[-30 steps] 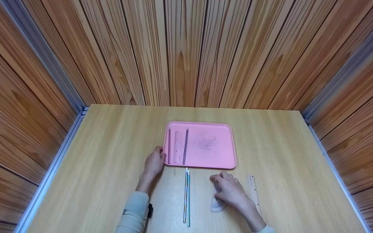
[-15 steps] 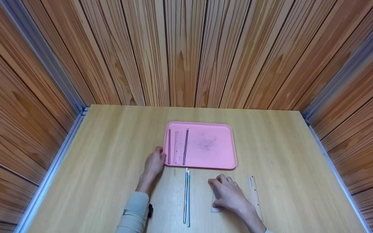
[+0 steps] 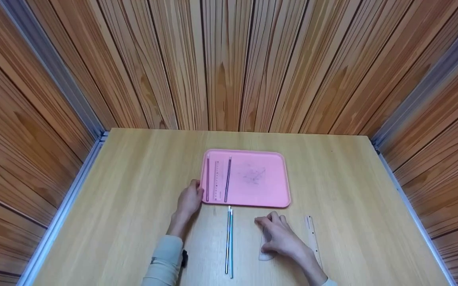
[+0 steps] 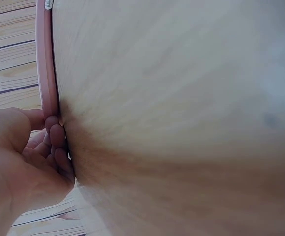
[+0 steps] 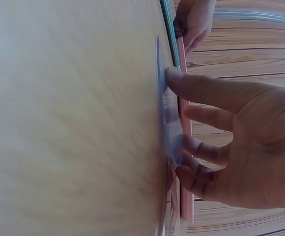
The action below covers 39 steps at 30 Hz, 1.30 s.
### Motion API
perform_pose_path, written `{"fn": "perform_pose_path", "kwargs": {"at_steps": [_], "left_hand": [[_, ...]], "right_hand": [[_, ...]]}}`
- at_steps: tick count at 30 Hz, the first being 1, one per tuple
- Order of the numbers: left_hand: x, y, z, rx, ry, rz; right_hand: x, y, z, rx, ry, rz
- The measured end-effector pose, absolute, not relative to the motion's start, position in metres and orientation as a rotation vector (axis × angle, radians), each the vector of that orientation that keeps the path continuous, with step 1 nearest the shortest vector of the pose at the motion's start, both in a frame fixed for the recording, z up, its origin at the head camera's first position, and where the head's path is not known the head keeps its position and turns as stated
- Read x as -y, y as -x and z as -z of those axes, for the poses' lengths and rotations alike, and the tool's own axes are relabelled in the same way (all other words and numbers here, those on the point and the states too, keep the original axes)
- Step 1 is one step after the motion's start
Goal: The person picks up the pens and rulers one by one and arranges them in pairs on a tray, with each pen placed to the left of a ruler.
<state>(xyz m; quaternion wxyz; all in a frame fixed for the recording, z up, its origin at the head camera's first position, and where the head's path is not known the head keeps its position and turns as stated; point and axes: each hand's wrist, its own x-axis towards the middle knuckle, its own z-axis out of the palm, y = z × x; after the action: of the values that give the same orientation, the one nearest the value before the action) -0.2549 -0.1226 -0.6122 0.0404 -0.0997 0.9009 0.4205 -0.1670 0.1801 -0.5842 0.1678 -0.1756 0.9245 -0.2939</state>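
Note:
My left hand (image 3: 189, 200) grips the left rim of the pink tray (image 3: 270, 194); in the left wrist view, thumb and curled fingers (image 4: 58, 136) meet at that edge. In front of the tray's right half, my right hand (image 3: 284, 239) bends over a clear protractor (image 3: 266, 257). The right wrist view has the thumb on one side of the protractor (image 5: 171, 110) and fingertips at the other, the sheet slightly tilted near the tabletop. Inside the tray lie a dark pencil (image 3: 208, 178), a clear ruler (image 3: 217, 182) and a second dark pencil (image 3: 228, 180).
Two slim pencils, one silvery (image 3: 227, 244) and one teal (image 3: 231, 250), lie side by side between my hands. Another clear ruler (image 3: 312, 236) is right of my right hand. Wood-panelled walls (image 3: 225, 71) bound the table (image 3: 133, 178) behind and at both sides.
My right hand's fingers have shifted slightly left and now cover more of the protractor. The left hand, tray and pencils have stayed put.

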Motion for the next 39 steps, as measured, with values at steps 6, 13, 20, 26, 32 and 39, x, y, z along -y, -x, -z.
{"fn": "perform_pose_path", "kwargs": {"at_steps": [6, 13, 20, 26, 32, 39], "left_hand": [[0.1222, 0.2539, 0.613, -2.749, 0.314, -1.313], [0.121, 0.2532, 0.6141, -2.724, 0.323, -1.342], [0.1217, 0.253, 0.613, -2.736, 0.309, -1.351], [0.1222, 0.2527, 0.6141, -2.759, 0.297, -1.33], [0.1218, 0.2536, 0.615, -2.756, 0.307, -1.316], [0.1224, 0.2531, 0.6131, -2.776, 0.299, -1.31]], "right_hand": [[-0.18, 0.1682, 0.5854, -2.611, 0.453, 0.898], [-0.1802, 0.1677, 0.5857, -2.617, 0.476, 0.921], [-0.181, 0.1683, 0.5824, -2.616, 0.469, 0.96], [-0.1828, 0.1675, 0.5788, -2.618, 0.542, 0.982], [-0.1835, 0.1673, 0.5777, -2.607, 0.539, 1.046], [-0.1835, 0.1706, 0.5784, -2.617, 0.543, 1.119]]}}
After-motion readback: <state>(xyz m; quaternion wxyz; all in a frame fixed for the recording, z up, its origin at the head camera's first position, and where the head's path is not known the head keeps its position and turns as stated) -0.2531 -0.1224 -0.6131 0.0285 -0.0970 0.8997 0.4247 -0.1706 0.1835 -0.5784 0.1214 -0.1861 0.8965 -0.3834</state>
